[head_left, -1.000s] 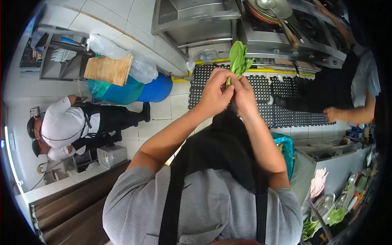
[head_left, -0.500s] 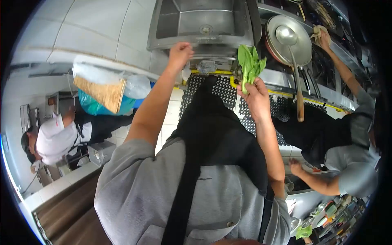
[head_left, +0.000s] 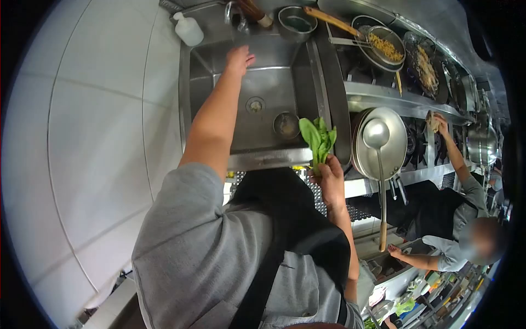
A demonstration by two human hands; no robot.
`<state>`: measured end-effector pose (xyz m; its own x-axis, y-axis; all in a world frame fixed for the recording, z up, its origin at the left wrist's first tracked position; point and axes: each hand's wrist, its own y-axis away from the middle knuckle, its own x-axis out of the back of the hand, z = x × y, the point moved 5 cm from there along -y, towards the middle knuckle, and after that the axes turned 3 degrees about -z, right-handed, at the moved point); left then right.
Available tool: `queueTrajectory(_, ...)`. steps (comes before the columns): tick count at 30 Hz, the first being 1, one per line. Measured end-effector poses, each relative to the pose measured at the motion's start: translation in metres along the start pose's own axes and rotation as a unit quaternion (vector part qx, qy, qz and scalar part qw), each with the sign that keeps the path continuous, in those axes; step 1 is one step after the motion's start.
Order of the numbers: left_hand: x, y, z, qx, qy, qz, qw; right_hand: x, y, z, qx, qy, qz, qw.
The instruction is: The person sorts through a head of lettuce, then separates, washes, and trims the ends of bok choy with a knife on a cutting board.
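Note:
My left hand (head_left: 239, 59) reaches over the steel sink (head_left: 268, 88), just below the curved tap (head_left: 236, 17). It holds nothing, and its fingers are loosely bent and a little apart. At the sink's front right corner, my right hand (head_left: 331, 181) is closed round the stem end of a bok choy (head_left: 318, 140), whose green leaves point up and away from me. A small round metal cup (head_left: 286, 125) stands in the basin near these leaves. The drain (head_left: 255, 105) shows in the middle of the sink floor.
A white bottle (head_left: 188, 29) and a metal pot (head_left: 297, 23) stand behind the sink. At right, a ladle (head_left: 377, 134) rests across stacked pans (head_left: 397, 153), its handle jutting out. Another person's hand (head_left: 440, 125) holds a cloth (head_left: 433, 120) on the stove.
My view has shifted forward, bringing the whole sink and tap into sight. My left hand has moved from before the sink to over it, toward the tap. The bok choy stays in my right hand.

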<state>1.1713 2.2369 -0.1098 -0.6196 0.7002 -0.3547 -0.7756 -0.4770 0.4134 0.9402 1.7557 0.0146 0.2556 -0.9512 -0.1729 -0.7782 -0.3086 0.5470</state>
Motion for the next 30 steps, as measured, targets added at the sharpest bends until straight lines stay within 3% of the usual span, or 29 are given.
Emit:
queueTrajectory(2, -0.004, -0.052, 0.005, 0.029, -0.015, 0.059, 0.998, -0.021, -0.028, -0.011, -0.011, 0.025, 0.007, 1.0)
queueTrajectory(3, -0.006, -0.083, 0.018, 0.03, -0.011, 0.058, 0.998, -0.029, -0.045, -0.012, -0.018, 0.031, 0.0, 0.999)
queueTrajectory(5, -0.002, -0.127, 0.029, 0.124, 0.081, 0.012, 0.989, -0.044, -0.075, -0.018, -0.024, 0.054, -0.015, 0.998)
queueTrajectory(9, 0.015, -0.12, 0.124, 0.1, 0.229, 0.006, 0.968, -0.07, -0.153, -0.018, -0.076, 0.104, -0.066, 0.99)
queueTrajectory(11, 0.022, -0.068, 0.147, 0.041, -0.055, -0.091, 0.993, -0.089, -0.198, -0.028, -0.04, 0.151, -0.076, 0.985)
queueTrajectory(12, 0.02, -0.052, 0.162, -0.014, -0.106, -0.074, 0.991, -0.101, -0.222, -0.029, -0.048, 0.146, -0.08, 0.985)
queueTrajectory(13, 0.019, -0.042, 0.166, -0.005, -0.109, -0.073, 0.991, -0.115, -0.245, -0.031, -0.059, 0.143, -0.086, 0.984)
queueTrajectory(15, 0.006, -0.018, 0.192, -0.213, -0.334, -0.082, 0.914, -0.151, -0.291, -0.041, -0.07, 0.195, -0.077, 0.975)
queueTrajectory(17, -0.027, 0.021, 0.203, -0.215, -0.468, -0.065, 0.854, -0.186, -0.344, -0.043, -0.052, 0.23, -0.091, 0.968)
queueTrajectory(20, -0.031, 0.001, 0.171, -0.264, -0.324, -0.189, 0.888, -0.252, -0.387, -0.082, -0.028, 0.31, -0.11, 0.944)
queueTrajectory(21, -0.018, 0.0, 0.17, -0.268, -0.321, -0.182, 0.89, -0.27, -0.4, -0.093, 0.004, 0.343, -0.112, 0.933)
queueTrajectory(23, 0.007, 0.004, 0.16, -0.231, -0.373, -0.199, 0.876, -0.288, -0.438, -0.099, 0.037, 0.376, -0.115, 0.919)
queueTrajectory(25, 0.041, 0.018, 0.123, -0.151, -0.239, -0.038, 0.959, -0.286, -0.482, -0.09, 0.144, 0.55, -0.067, 0.82)
queueTrajectory(26, 0.048, 0.013, 0.099, -0.152, -0.236, -0.038, 0.959, -0.289, -0.466, -0.105, 0.138, 0.517, -0.018, 0.845)
queueTrajectory(27, 0.056, 0.007, 0.059, -0.025, -0.221, -0.035, 0.974, -0.286, -0.466, -0.109, 0.137, 0.52, -0.018, 0.843)
queueTrajectory(28, 0.058, 0.011, 0.034, 0.105, -0.201, -0.031, 0.973, -0.286, -0.463, -0.112, 0.209, 0.598, -0.05, 0.772)
queueTrajectory(29, 0.052, 0.009, 0.023, 0.111, -0.194, -0.028, 0.974, -0.288, -0.458, -0.11, 0.276, 0.667, -0.084, 0.687)
queueTrajectory(30, 0.035, 0.011, 0.017, 0.123, -0.036, -0.048, 0.991, -0.29, -0.447, -0.11, 0.27, 0.672, -0.092, 0.683)
